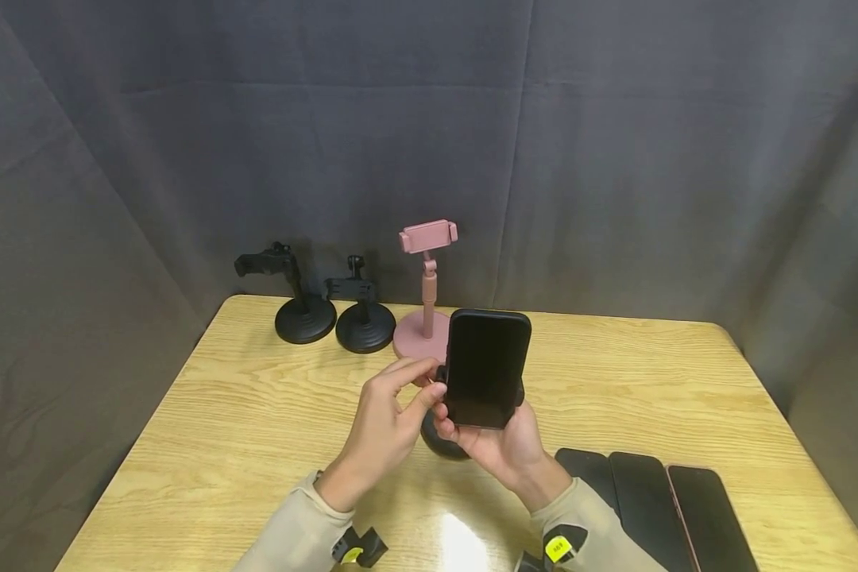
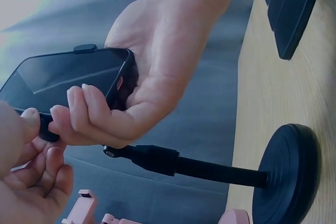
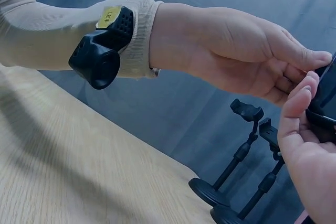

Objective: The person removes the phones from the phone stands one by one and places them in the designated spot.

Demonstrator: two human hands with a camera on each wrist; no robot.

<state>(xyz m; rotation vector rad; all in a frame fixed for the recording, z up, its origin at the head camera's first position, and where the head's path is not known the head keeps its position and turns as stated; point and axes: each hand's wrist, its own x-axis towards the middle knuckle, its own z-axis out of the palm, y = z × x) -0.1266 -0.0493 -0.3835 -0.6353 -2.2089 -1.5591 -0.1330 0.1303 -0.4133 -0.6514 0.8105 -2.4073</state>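
Observation:
A smartphone [image 1: 488, 369] with a dark screen sits in the clamp [image 2: 50, 129] of a black phone stand, tilted toward me. My right hand [image 1: 504, 449] holds the phone and clamp from behind and below, its fingers curled round the lower edge. With thumb and fingertips, my left hand [image 1: 389, 417] pinches the clamp's left end beside the phone. Below, the stand's black pole [image 2: 210, 171] runs down to its round base [image 2: 289, 177] on the table; the hands partly hide this stand in the head view. In the right wrist view both hands meet at the phone's edge [image 3: 326, 85].
Behind the hands stand a pink phone stand [image 1: 429, 310] and two black stands, one at far left [image 1: 304, 318] and one beside it [image 1: 365, 326]. Several dark phones [image 1: 647, 500] lie side by side at the right on the wooden table [image 1: 207, 445]. A grey curtain [image 1: 615, 159] hangs behind.

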